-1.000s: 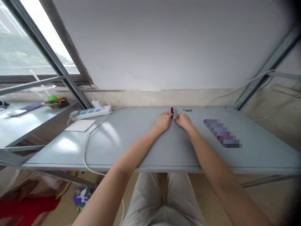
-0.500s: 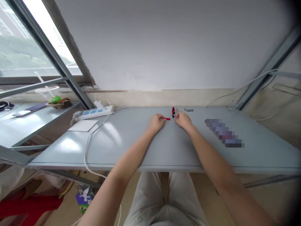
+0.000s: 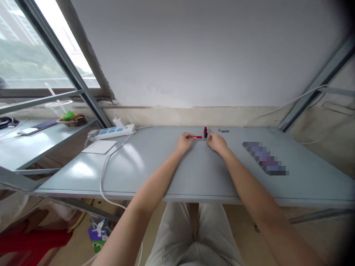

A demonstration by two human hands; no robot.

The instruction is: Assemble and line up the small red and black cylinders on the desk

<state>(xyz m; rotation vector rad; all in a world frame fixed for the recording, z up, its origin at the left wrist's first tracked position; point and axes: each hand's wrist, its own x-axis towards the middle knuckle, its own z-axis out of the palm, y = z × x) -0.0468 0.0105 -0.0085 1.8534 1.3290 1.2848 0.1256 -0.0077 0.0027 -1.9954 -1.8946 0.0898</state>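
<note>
Near the back of the grey desk [image 3: 155, 166], my left hand [image 3: 185, 142] is closed in a pinch on a thin red rod [image 3: 198, 137]. The rod's red end points right, and its other end is hidden among my fingers. Just past that end is a small red-and-black piece [image 3: 205, 132], too small to name. My right hand [image 3: 217, 142] is closed beside this piece, fingertips pressed together at its lower right. What those fingertips hold, if anything, is hidden. Several tiny grey parts [image 3: 225, 131] lie in a row behind my right hand.
A phone-like flat object [image 3: 264, 159], blurred out, lies to the right. At the left are a white power strip [image 3: 112, 132], a white card [image 3: 100, 147] and a cable [image 3: 103, 173] running over the front edge. A wall [image 3: 180, 55] rises behind the desk.
My left hand has shifted the red rod slightly away from me, nearly level with the red-and-black piece. My right hand stays beside that piece. The whole view has moved a little.
</note>
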